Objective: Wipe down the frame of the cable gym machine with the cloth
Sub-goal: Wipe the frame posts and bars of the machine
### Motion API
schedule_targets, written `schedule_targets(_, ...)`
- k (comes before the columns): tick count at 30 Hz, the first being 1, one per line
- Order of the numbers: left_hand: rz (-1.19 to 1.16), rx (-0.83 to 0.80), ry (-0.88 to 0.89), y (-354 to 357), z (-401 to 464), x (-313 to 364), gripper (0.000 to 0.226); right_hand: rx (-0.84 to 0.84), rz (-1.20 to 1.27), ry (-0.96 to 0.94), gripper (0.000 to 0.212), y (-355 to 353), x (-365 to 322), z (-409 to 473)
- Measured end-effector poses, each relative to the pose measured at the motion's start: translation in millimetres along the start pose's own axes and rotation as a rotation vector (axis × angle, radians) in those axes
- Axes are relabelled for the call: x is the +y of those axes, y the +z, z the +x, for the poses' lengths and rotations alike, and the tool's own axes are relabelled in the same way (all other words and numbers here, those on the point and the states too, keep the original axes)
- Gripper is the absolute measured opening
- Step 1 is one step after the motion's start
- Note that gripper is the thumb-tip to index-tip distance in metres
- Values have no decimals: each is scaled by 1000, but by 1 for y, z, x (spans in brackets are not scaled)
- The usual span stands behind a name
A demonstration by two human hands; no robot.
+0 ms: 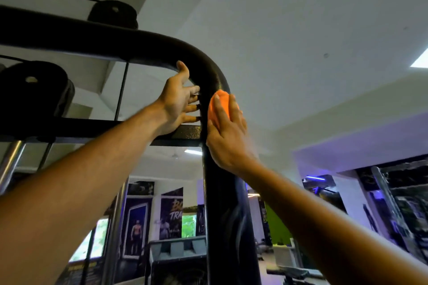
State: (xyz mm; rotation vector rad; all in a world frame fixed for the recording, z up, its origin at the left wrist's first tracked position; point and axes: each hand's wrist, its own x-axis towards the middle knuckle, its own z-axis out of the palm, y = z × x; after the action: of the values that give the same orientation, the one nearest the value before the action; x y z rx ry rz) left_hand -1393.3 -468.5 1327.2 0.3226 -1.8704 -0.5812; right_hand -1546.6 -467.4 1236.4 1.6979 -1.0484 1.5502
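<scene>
Pulleys [32, 81] left of frame [215, 81], cloth [217, 105] under right hand [228, 136]

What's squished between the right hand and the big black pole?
The orange cloth. In the head view, the right hand presses it flat against the black frame, just below the bend.

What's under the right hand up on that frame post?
The orange cloth lies under the right hand, pressed by straight fingers against the black frame just below its curved corner. Only the cloth's upper part shows; the rest and the frame surface beneath are covered.
</scene>
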Motion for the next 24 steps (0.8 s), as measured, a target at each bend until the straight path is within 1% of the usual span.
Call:
schedule_targets(2,-5,-4,0,-2,3,-2,109,17,8,17,65,-3,-6,38)
schedule_targets(4,-8,-19,-5,-5,4,-3,109,66,34,12,61,-3,-9,56)
schedule_targets(7,16,-55,11,-6,3,-6,108,95,79,-26,58,-4,-6,28)
schedule_targets(9,25,-61,28,-6,2,-8,108,68,61,-55,57,-1,3,-6)
schedule_targets(11,22,-82,27,-7,2,-7,110,40,49,-48,58,-2,9,-20)
schedule_targets(13,-24,-108,11,-14,3,-8,114,42,23,-16,58,-4,4,1)
schedule_targets(16,-133,-144,-10,-24,7,-9,120,43,23,47,60,-8,-11,59)
schedule_targets(18,-160,-163,-11,-26,7,-9,121,43,24,84,61,-9,-17,80)
schedule_targets(20,-165,-180,-4,-26,5,-9,122,48,-2,77,61,-8,-19,70)
schedule_targets(22,-157,-193,2,-25,3,-10,122,57,-28,37,60,-4,-15,35)
schedule_targets(24,-139,-205,12,-24,2,-9,124,31,-39,7,60,-3,-8,-2)
